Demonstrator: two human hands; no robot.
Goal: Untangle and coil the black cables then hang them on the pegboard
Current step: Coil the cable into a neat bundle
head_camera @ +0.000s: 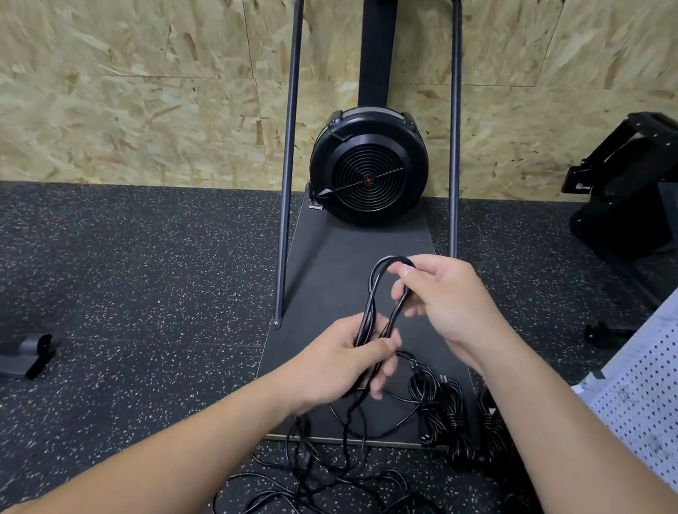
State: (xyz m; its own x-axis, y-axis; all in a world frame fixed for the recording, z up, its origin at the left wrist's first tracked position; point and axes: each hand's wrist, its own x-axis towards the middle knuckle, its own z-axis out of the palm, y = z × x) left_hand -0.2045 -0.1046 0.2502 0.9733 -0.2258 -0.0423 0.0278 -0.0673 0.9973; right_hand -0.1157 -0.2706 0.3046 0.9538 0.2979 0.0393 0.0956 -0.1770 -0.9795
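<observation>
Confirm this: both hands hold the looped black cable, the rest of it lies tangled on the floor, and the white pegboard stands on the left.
One thing is wrong: the head view shows the white pegboard on the right. Both the left hand and right hand do hold the looped cable, its rest tangled on the floor.

I see a chipboard wall (118, 51) at twelve o'clock — a black fan machine (369, 169) against it on a dark platform (327, 264), black speckled rubber floor (109, 268) below; more black equipment (645, 169) at two o'clock.
</observation>
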